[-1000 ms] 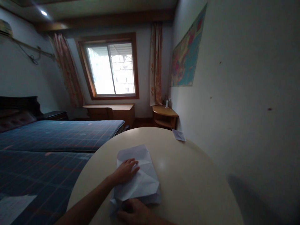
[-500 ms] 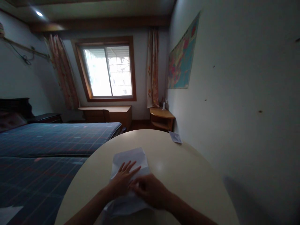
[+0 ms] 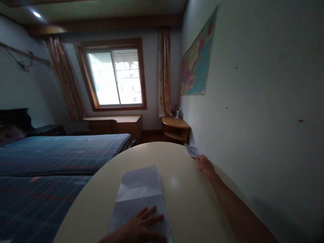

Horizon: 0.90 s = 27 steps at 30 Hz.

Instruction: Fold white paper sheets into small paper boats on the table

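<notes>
A large sheet of white paper (image 3: 139,190) with a crosswise crease lies on the round table, its near end cut off by the lower edge of the view. My left hand (image 3: 144,224) rests flat on its near part, fingers spread. Far to the right, by the wall, my right hand (image 3: 205,165) has its fingers closed on the near corner of a small white piece of paper (image 3: 191,150). That piece lies close to the table's far right edge; whether it is folded I cannot tell.
The cream round table (image 3: 174,199) meets the wall (image 3: 265,141) on the right. A bed with a blue plaid cover (image 3: 63,152) stands to the left. Beyond the table are a wooden corner shelf (image 3: 176,122) and a low desk (image 3: 126,118) under the window.
My right hand has left the large sheet and reached forward and right to the small paper. My left hand has slid back toward me, uncovering the crease.
</notes>
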Each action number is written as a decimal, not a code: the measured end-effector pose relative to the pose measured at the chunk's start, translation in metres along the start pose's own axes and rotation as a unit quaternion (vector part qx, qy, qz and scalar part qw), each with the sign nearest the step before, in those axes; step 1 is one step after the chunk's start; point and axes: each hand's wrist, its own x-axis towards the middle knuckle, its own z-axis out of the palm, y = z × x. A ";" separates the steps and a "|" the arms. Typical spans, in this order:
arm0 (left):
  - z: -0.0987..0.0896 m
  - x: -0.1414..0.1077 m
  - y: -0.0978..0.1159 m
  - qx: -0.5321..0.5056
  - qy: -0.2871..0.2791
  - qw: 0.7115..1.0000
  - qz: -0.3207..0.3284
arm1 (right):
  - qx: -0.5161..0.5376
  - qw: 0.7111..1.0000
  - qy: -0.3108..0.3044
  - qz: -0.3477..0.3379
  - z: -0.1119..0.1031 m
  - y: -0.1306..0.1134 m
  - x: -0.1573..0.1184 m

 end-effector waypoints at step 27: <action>0.029 0.035 -0.016 -0.331 0.506 0.780 -0.163 | 0.491 0.854 -0.081 -0.152 -0.018 -0.120 -0.190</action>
